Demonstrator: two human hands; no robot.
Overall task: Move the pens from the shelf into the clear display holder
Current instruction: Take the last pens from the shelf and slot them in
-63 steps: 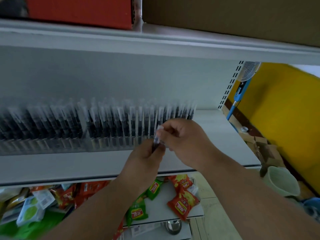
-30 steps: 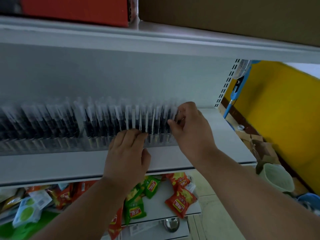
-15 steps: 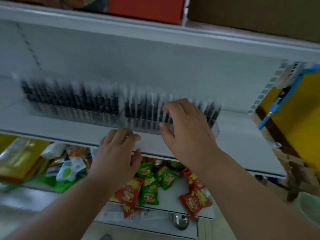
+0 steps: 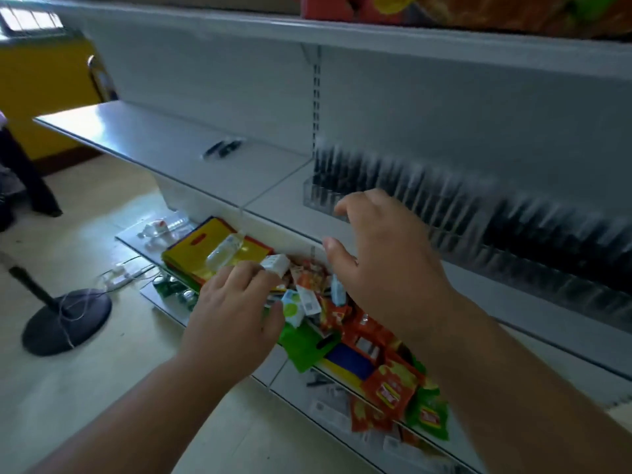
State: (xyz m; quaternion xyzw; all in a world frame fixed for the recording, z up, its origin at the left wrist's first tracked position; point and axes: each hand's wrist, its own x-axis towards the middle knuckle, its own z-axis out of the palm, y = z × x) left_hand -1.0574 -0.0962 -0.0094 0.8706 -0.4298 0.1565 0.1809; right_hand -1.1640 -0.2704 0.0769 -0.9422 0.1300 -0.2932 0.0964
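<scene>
Two or three loose black pens (image 4: 223, 148) lie on the white shelf (image 4: 164, 148), well left of the hands. The clear display holder (image 4: 461, 227) runs along the shelf on the right, packed with several upright black pens, blurred by motion. My right hand (image 4: 383, 265) hovers in front of the holder's left end with its fingers spread and holds nothing. My left hand (image 4: 236, 309) hangs lower, before the shelf's front edge, its fingers loosely bent and empty.
Below sits a shelf of red and green snack packets (image 4: 390, 381), small boxes, a plastic bottle (image 4: 224, 249) and a yellow bag. A black fan base (image 4: 65, 319) with a cable stands on the floor at left. A higher shelf (image 4: 342, 32) overhangs.
The view has swung left, bringing the loose pens on the shelf into sight. Both hands have come off the holder and moved left, the left hand dropping below the shelf edge.
</scene>
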